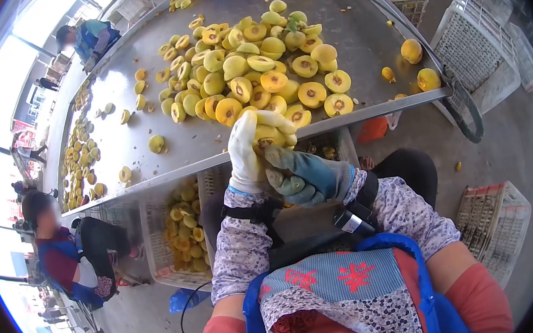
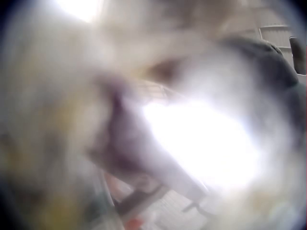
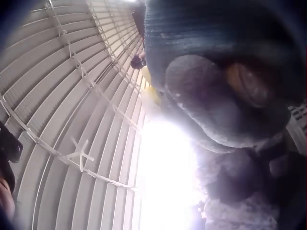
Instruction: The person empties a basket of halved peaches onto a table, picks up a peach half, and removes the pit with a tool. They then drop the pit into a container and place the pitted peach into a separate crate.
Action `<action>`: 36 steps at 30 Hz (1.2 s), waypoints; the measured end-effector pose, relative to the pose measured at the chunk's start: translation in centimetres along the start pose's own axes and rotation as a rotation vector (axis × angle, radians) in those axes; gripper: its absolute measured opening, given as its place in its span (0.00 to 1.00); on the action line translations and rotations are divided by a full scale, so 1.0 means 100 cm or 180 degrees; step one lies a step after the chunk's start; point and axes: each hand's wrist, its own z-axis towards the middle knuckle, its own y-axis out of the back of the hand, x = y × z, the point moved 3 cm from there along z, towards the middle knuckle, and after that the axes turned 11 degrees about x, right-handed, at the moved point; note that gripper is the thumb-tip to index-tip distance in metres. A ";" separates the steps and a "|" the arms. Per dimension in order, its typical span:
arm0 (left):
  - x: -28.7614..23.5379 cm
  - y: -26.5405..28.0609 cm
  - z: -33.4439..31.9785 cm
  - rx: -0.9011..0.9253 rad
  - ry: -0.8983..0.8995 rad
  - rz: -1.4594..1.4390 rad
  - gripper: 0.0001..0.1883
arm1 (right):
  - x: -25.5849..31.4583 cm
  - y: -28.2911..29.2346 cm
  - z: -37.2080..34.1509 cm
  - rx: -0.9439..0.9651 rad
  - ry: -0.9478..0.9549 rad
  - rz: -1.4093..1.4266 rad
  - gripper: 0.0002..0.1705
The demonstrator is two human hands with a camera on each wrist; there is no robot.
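Note:
My left hand [image 1: 245, 149], in a white glove, holds a halved yellow peach [image 1: 268, 135] with a brown centre, just in front of the table's near edge. Close against it is my right hand [image 1: 309, 175], in a blue-grey glove with stained fingers, its fingertips at the cut peach. The right wrist view shows those fingers curled round a small brown, rounded thing [image 3: 247, 84]; I cannot tell its kind. A large pile of halved peaches [image 1: 237, 66] lies on the metal table just beyond both hands. The left wrist view is blurred and washed out by glare.
The metal table [image 1: 195, 155] has a raised rim. More halves lie along its left side [image 1: 80, 162]. Below stands a crate of peach halves [image 1: 186, 232]. White crates [image 1: 476, 43] stand on the right, another crate [image 1: 493, 225] lower down. A seated person [image 1: 63, 256] is at left.

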 end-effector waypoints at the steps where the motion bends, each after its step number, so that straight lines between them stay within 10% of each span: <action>1: 0.002 -0.002 -0.002 -0.0474 -0.0011 -0.0231 0.27 | -0.001 -0.005 0.003 0.0015 -0.0017 -0.0004 0.33; 6: 0.000 0.032 -0.011 -0.1793 -0.0016 -0.1350 0.21 | -0.017 0.037 0.013 -0.1896 0.1483 -0.4325 0.27; 8: -0.006 0.071 -0.032 -0.1876 -0.0652 -0.1829 0.18 | -0.010 0.030 -0.003 -0.2129 0.0722 -0.4680 0.26; 10: -0.046 0.096 -0.071 -0.2433 -0.0425 -0.0162 0.18 | -0.007 0.024 -0.016 -0.2756 -0.0653 -0.5018 0.21; 15: -0.103 0.148 -0.134 -0.3956 0.0996 0.3203 0.20 | 0.004 0.011 -0.017 -0.3105 0.0123 -0.4934 0.24; 19: -0.068 0.097 -0.036 -0.1958 0.0760 0.3306 0.27 | 0.008 0.015 -0.003 -0.2785 0.0680 -0.4499 0.21; 24: 0.020 0.073 0.032 -0.0293 0.2188 0.4537 0.31 | 0.015 0.026 -0.015 -0.2999 0.0879 -0.4578 0.19; 30: 0.010 0.058 0.032 -0.0281 0.2155 0.4370 0.26 | 0.018 0.027 -0.010 -0.3105 0.1550 -0.4639 0.16; 36: -0.007 0.031 0.017 -0.1292 0.0378 0.0675 0.11 | 0.025 0.012 -0.006 -0.2876 0.2266 -0.4919 0.22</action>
